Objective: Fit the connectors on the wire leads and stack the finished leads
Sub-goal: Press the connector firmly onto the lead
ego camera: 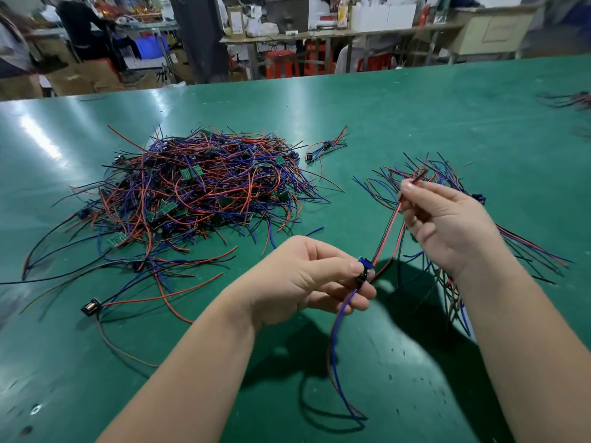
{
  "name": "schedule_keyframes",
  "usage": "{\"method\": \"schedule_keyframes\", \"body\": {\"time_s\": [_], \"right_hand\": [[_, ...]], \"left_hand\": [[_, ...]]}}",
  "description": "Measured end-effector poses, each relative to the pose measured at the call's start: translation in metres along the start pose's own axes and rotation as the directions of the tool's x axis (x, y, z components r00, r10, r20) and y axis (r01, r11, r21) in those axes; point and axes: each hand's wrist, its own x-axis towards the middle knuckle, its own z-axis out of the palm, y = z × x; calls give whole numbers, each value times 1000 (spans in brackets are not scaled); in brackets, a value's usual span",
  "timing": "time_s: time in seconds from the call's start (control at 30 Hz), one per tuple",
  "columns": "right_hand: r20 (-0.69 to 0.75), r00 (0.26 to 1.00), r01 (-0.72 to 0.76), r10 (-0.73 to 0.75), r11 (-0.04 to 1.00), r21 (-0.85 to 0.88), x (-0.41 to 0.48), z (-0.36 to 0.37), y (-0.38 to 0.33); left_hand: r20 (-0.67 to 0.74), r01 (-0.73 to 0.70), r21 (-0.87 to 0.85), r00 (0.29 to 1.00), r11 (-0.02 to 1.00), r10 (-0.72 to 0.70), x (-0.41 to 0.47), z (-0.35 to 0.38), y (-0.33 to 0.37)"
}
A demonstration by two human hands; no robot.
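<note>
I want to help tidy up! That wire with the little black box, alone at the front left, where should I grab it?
Make your grip on the black connector, coming down from above with fingers on its two sides. It is the only stiff, blocky part and lies at the lead's end on the green table, apart from the pile; its thin wires would likely bend.

table top (415, 123): smooth, glossy sheen seen, scuffed near front
wire pile (198, 193): plastic insulation, smooth, slightly shiny
held lead (388, 231): plastic sheath, smooth
connector (363, 262): moulded plastic
circuit boards (188, 174): matt finish noted
</note>
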Motion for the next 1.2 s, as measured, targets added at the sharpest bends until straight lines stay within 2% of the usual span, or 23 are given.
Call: {"method": "schedule_keyframes", "body": {"time_s": [0.17, 0.3, 0.43, 0.5, 0.6, 0.73, 0.83, 0.9, 0.97, 1.1, 1.2], "right_hand": [[-13, 1000, -2, 3, 993, 118, 2, -1, -4], [-19, 991, -136, 136, 990, 26, 4, -6, -5], [1, 963, -268, 268, 963, 35, 2, -4, -5], [47, 958, -285, 282, 956, 67, 0, -1, -2], [143, 949, -289, 280, 956, 44, -1, 3, 5], [214, 923, -263, 319, 931, -254, -4, 2, 16], [277, 883, -221, 380, 855, -470, -7, 0, 21], [303, 846, -210, 439, 796, -567, -10, 2, 25], [361, 800, -200, 480, 780, -593, -14, 5, 27], [506, 642, -256, 576, 783, -566, -19, 8, 28], [525, 566, -224, 635, 732, -643, -19, 4, 25]], "left_hand": [[61, 10, 25, 998, 1000, -12, -7, -11, 5], [114, 64, 55, 991, 996, -70, -8, -14, 4], [229, 70, 59, 970, 996, -82, -10, -15, 3], [279, 35, 24, 959, 999, -40, -10, -15, 2], [283, -95, -116, 951, 989, 124, -8, -17, 1], [45, -273, -404, 948, 873, 317, -2, -19, 3], [-202, -405, -525, 913, 749, 353, 1, -20, 7], [-346, -482, -531, 874, 697, 341, 5, -19, 8], [-449, -548, -490, 825, 677, 342, 9, -15, 8], [-607, -649, -393, 715, 651, 346, 17, -6, 4], [-726, -722, -359, 614, 592, 309, 20, -9, 4]]}}
